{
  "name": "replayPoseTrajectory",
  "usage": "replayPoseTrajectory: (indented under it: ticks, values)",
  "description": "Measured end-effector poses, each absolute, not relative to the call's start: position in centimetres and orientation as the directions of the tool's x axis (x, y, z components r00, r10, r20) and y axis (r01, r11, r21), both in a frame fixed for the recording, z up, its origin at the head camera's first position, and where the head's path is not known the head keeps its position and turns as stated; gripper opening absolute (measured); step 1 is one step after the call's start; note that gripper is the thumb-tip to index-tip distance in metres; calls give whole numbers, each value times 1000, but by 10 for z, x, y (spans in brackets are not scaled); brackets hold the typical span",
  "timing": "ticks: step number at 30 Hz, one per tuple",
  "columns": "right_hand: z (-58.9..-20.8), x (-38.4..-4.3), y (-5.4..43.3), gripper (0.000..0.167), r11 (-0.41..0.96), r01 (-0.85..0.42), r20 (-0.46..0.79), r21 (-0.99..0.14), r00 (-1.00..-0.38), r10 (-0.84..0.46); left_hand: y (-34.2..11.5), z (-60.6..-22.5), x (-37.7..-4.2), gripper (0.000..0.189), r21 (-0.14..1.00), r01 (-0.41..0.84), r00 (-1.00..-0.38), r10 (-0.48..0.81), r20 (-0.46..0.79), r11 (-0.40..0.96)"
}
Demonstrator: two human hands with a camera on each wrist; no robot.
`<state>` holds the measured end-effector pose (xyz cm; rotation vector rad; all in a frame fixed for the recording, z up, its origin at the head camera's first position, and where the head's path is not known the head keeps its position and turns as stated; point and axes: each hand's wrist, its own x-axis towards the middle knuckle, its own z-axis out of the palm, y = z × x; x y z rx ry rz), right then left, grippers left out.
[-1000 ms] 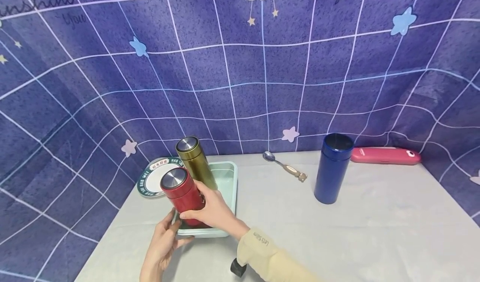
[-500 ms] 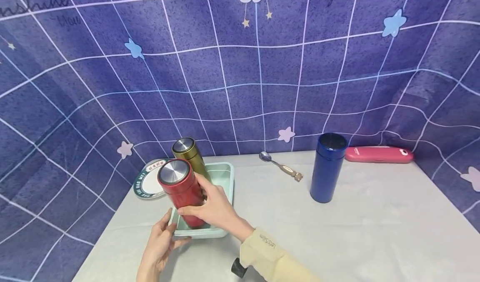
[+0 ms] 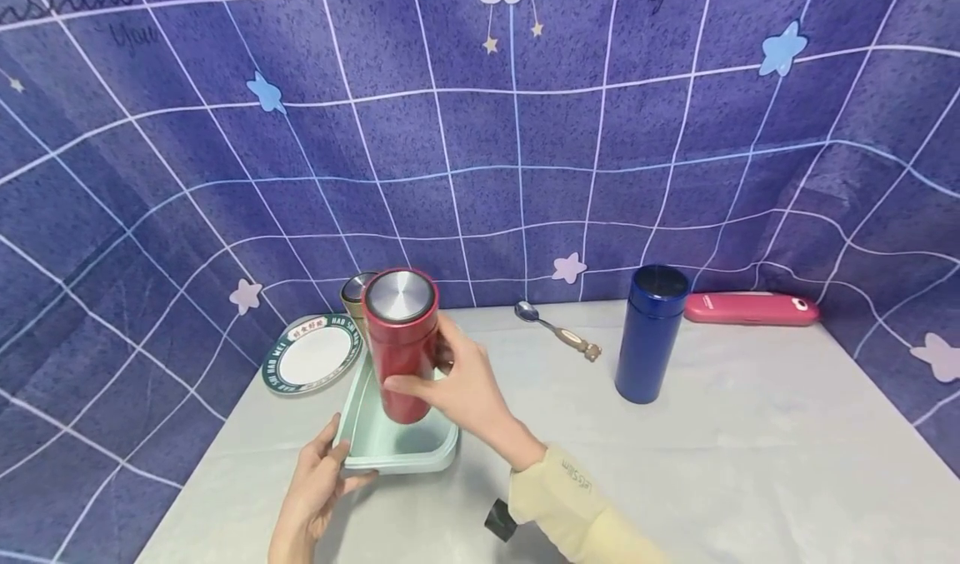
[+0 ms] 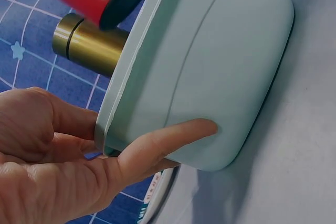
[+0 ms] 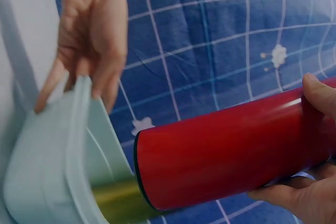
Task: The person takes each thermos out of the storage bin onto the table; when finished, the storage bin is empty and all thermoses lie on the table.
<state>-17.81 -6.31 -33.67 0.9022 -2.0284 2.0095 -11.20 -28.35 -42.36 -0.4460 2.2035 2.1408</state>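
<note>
Red round metal bottle (image 3: pixel 405 356) rose out of the pale green plastic box (image 3: pixel 401 466) and hung free; right hand (image 3: pixel 468 389) gripped it, left hand (image 3: pixel 315 476) pinched the box

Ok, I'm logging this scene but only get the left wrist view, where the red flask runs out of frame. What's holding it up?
Observer: The right hand grips the red flask around its body.
Operator: What does its lid look like?
Observer: It has a shiny silver-coloured top with a red edge.
Operator: I can see a gold flask too. Any others?
Observer: Yes, a blue flask stands upright on the pale tabletop.
</note>
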Motion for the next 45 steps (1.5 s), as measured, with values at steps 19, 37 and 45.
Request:
replayPoseTrajectory:
  ticks: [19,37,45]
  values:
    - [-353,-214,25,68,56,-401,396,-915,-915,-79,-284,-423,-111,60,975,-224,-960,-173,-218,11]
    - [-402,-237,71,68,219,-238,256,-946,-965,57,-284,-424,-112,60,975,-223,-961,-172,-217,19]
    - [-408,-240,74,69,231,-218,236,-948,-970,55,-284,-423,-112,59,972,-233,-958,-176,-227,19]
